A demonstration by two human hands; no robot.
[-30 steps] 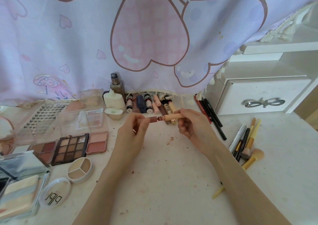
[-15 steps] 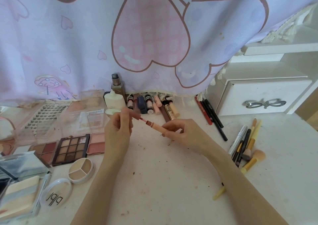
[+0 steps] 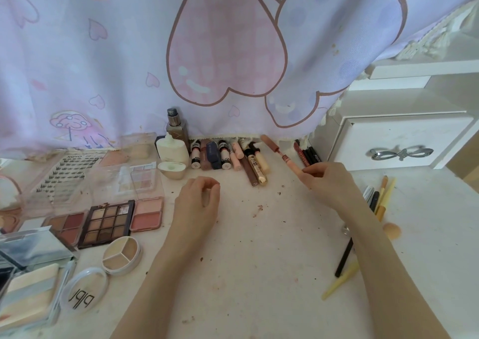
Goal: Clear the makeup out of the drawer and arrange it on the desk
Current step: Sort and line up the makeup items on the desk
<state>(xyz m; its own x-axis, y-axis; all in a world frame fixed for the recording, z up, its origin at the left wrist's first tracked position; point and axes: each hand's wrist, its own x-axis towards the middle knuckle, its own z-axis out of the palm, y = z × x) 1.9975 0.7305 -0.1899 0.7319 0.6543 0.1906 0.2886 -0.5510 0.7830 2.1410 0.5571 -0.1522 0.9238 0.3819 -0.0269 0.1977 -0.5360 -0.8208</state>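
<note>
A: Left hand (image 3: 198, 203)?
B: Fingers loosely curled, holding nothing, above the desk (image 3: 259, 274).
A: Right hand (image 3: 330, 180)?
B: Pinching the lip gloss (image 3: 283, 155) — peach tube, brownish cap end pointing to the row of tubes (image 3: 228, 158) by the curtain.

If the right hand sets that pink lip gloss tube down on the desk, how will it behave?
The lip gloss tube, pinched by the right hand, looks slim and round, so it may roll. It seems rigid and light. Laid against the row of tubes by the curtain, it would probably stay put.
</note>
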